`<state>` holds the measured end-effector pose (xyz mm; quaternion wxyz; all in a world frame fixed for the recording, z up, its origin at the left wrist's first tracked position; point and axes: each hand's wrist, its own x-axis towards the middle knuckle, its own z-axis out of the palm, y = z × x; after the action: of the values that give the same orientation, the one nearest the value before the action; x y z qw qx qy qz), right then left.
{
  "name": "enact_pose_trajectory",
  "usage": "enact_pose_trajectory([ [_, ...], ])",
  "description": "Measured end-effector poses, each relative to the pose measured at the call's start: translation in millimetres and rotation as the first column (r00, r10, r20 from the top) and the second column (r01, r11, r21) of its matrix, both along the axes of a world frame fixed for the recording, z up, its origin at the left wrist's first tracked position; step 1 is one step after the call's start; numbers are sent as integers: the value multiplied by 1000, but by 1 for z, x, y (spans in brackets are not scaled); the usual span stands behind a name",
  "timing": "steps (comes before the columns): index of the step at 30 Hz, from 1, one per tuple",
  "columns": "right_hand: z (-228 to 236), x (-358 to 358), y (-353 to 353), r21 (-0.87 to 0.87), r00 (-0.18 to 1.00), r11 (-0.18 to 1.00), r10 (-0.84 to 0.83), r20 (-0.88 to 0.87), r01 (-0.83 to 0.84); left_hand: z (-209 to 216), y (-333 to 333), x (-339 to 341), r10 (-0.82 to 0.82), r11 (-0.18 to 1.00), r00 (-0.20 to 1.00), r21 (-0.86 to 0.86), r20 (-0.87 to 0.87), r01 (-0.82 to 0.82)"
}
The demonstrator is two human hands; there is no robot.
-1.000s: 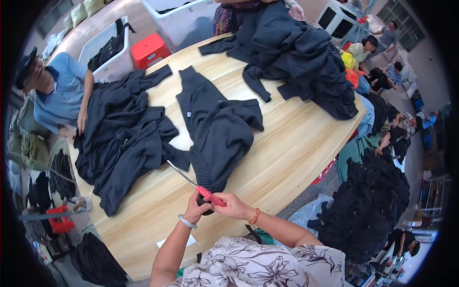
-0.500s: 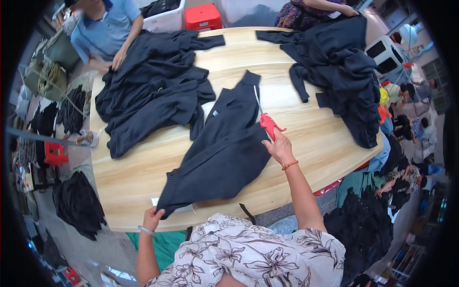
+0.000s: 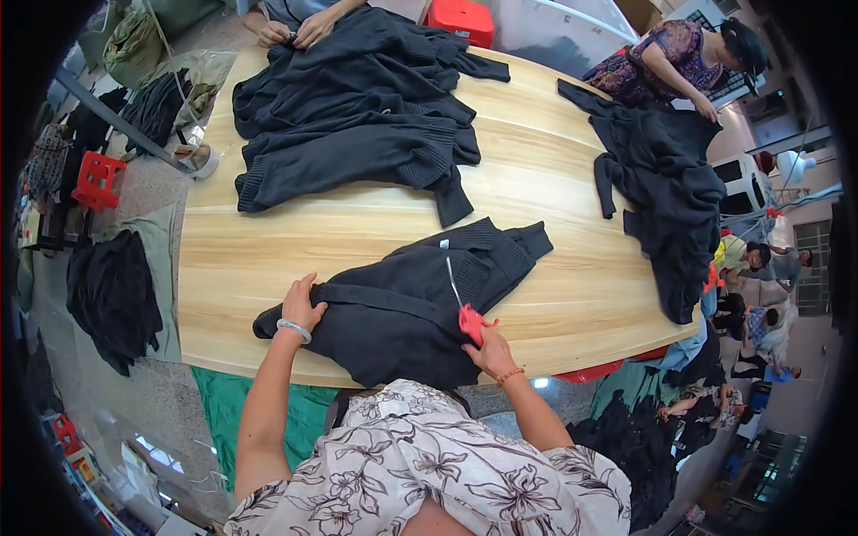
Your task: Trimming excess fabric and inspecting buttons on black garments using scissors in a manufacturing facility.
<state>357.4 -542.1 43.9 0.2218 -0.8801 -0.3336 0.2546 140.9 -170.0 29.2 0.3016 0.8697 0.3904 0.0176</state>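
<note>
A dark navy knit cardigan [image 3: 384,308] lies folded sideways near the table's front edge. Its long button band runs across it, and a small white label [image 3: 444,244] shows at the neck. On the cardigan's left end rests my left hand [image 3: 304,304], thumb and fingers spread on the cloth. My right hand [image 3: 490,350] is wrapped round a red air blow gun [image 3: 474,323] at the garment's right side. The gun's thin metal nozzle points up and away over the cardigan, below the label.
More dark knitwear [image 3: 357,134] lies at the far left, where a co-worker's hands [image 3: 304,31] handle it. Another person [image 3: 684,62] holds a dark garment [image 3: 661,170] at the far right. Dark clothes heap on the floor at both sides of the wooden table [image 3: 232,277].
The cardigan has turned and come closer to me, now lying more crosswise. My left hand has left the ribbed hem and moved up. My right hand has come nearer with the blow gun.
</note>
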Motion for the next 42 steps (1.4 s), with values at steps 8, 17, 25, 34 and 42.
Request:
enact_pose_trajectory([
  [8, 165, 103, 44, -302, 963, 952, 125, 239, -49, 65, 31, -10, -21, 918, 974, -380, 227, 109],
  [17, 244, 162, 217, 374, 472, 890, -220, 853, -261, 119, 90, 32, 327, 927, 540, -152, 776, -343],
  [25, 92, 83, 79, 114, 968, 992, -77, 240, 51, 20, -78, -54, -345, 935, 891, 195, 295, 298],
  [34, 1, 73, 84, -78, 925, 994, -46, 377, 82, 3, -72, 41, -425, 803, 893, 518, 149, 296],
  [42, 90, 125, 92, -84, 982, 996, 15, 186, 1, 69, -50, 24, -429, 865, 722, 15, 543, 502],
])
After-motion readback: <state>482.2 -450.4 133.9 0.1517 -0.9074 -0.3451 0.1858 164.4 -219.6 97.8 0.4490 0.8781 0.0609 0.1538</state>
